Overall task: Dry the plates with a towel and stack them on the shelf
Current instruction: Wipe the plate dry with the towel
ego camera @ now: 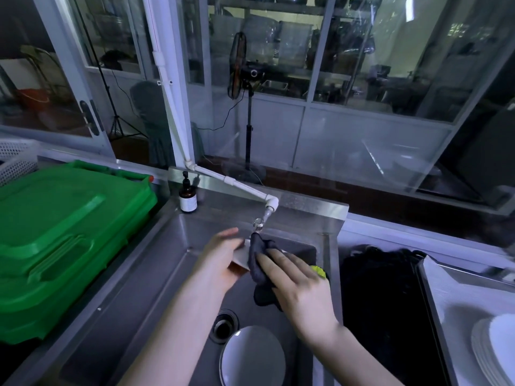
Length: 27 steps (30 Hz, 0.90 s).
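The plate (242, 256) is held tilted over the sink (156, 274), just below the faucet (262, 221), so that any drips fall into the basin. The left hand (220, 260) grips the plate by its left rim, which leaves the face free for wiping; motion blur hides the exact lie of the fingers. The right hand (295, 282) lies flat with fingers straight and presses the dark towel (259, 263) against that face. The towel's loose end hangs below the palm. The step in hand is judged to be drying. A second plate (253, 355) lies in the sink beside the drain (223, 325), probably next in line. A stack (498, 355) of plates sits well apart at the right, likely the destination. A green bin (64, 240) stands to the left of the sink.
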### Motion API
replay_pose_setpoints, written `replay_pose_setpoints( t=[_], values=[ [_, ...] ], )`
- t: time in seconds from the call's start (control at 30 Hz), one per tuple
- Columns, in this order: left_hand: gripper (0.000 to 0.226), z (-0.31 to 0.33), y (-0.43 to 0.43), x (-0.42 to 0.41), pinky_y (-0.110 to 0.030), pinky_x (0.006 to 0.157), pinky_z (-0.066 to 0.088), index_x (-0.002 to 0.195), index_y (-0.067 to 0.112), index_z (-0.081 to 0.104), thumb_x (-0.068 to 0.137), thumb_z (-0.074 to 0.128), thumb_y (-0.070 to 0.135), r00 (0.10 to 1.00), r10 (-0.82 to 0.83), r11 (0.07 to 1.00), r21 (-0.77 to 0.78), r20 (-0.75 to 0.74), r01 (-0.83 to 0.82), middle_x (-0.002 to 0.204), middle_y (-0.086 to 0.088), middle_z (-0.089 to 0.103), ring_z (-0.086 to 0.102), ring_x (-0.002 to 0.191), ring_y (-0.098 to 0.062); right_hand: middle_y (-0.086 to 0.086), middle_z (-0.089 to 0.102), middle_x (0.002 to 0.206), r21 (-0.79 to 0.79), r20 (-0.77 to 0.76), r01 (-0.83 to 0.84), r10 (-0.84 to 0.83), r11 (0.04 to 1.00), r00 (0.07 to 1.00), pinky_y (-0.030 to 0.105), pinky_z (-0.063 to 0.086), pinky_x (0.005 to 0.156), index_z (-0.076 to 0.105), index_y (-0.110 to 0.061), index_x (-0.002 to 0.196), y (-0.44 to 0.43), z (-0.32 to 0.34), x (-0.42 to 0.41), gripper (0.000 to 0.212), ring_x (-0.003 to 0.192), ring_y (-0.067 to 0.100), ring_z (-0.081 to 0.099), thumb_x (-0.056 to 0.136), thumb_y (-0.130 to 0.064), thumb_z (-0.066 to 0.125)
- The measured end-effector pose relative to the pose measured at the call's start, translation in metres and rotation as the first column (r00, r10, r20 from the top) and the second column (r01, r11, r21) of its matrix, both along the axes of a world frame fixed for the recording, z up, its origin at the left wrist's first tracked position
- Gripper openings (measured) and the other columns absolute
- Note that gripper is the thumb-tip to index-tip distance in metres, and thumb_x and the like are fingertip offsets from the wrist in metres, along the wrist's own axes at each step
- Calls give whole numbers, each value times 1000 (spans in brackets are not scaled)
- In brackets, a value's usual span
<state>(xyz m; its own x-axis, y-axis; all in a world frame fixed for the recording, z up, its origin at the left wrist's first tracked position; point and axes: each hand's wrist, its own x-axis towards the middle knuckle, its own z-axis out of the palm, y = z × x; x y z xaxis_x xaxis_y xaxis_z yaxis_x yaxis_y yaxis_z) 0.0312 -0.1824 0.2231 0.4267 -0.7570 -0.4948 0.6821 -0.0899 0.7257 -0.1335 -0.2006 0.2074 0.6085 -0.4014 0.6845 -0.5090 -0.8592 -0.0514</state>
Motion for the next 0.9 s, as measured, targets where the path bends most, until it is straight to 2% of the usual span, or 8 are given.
replay_pose_setpoints(
  t=[0.07, 0.17, 0.23, 0.37, 0.53, 0.73, 0.8, 0.9],
  values=[
    [38, -5, 2, -1, -27, 55, 51, 127, 16, 54, 100, 41, -8, 998, 38, 999, -23, 41, -37, 86, -15, 64, 63, 69, -22, 2, 68, 122, 59, -32, -90, 92, 994, 995, 29, 54, 86, 71, -16, 118, -1, -3, -4, 40, 104, 23, 68, 78, -11, 69],
    [45, -5, 7, 0, -28, 63, 55, 122, 18, 69, 93, 46, -8, 985, 42, 981, -191, 167, -9, 89, -10, 72, 70, 75, -19, 3, 57, 138, 205, -156, -169, 203, 964, 967, 39, 46, 104, 62, -12, 130, -2, -3, -11, 49, 128, 24, 54, 85, -32, 71],
    [44, -6, 10, 0, -23, 64, 57, 106, 26, 76, 93, 48, -6, 971, 20, 958, -282, 240, 50, 93, -7, 76, 73, 78, -14, -6, 43, 150, 378, -164, -157, 233, 912, 958, 33, 31, 116, 52, -19, 140, -1, 4, -9, 56, 143, 17, 33, 93, -48, 54],
    [49, -14, 15, -4, -25, 73, 59, 123, 25, 63, 93, 45, -10, 966, 11, 941, -329, 257, 76, 112, -3, 75, 74, 94, -13, -15, 25, 156, 588, -6, -153, 193, 795, 981, 20, 13, 120, 36, -32, 149, -22, 22, 13, 58, 148, 0, 9, 96, -49, 51],
    [56, -9, 22, 0, -29, 99, 47, 124, 40, 66, 76, 63, 11, 950, 64, 925, -376, 304, 58, 132, 16, 66, 61, 121, -3, -34, 8, 138, 518, -12, -12, 21, 855, 1000, -4, -2, 103, 33, -31, 150, -50, 40, 20, 59, 133, -18, 0, 96, -43, 54],
    [59, -8, 29, 1, -25, 78, 58, 132, 30, 59, 78, 61, 6, 980, 93, 900, -437, 176, -7, 130, -1, 69, 70, 109, -14, -15, 29, 155, 462, -25, -84, 107, 883, 994, 30, 11, 122, 38, -25, 148, -17, 19, -3, 58, 149, 4, 12, 96, -49, 49],
    [56, -7, 29, 0, -31, 81, 60, 131, 30, 59, 80, 57, 6, 988, 65, 896, -444, 143, 5, 128, -8, 69, 70, 109, -22, -14, 32, 154, 409, -71, -184, 232, 894, 970, 31, 13, 122, 41, -22, 147, -3, 11, -4, 57, 149, 7, 15, 96, -48, 49],
    [60, -4, 29, -2, -33, 86, 59, 135, 34, 56, 82, 57, 6, 984, -22, 900, -425, 175, 96, 129, -13, 68, 67, 115, -29, -20, 26, 157, 536, -21, -255, 314, 805, 949, 30, 10, 122, 34, -27, 149, -3, 11, 5, 56, 149, 1, 6, 98, -41, 51]
  ],
)
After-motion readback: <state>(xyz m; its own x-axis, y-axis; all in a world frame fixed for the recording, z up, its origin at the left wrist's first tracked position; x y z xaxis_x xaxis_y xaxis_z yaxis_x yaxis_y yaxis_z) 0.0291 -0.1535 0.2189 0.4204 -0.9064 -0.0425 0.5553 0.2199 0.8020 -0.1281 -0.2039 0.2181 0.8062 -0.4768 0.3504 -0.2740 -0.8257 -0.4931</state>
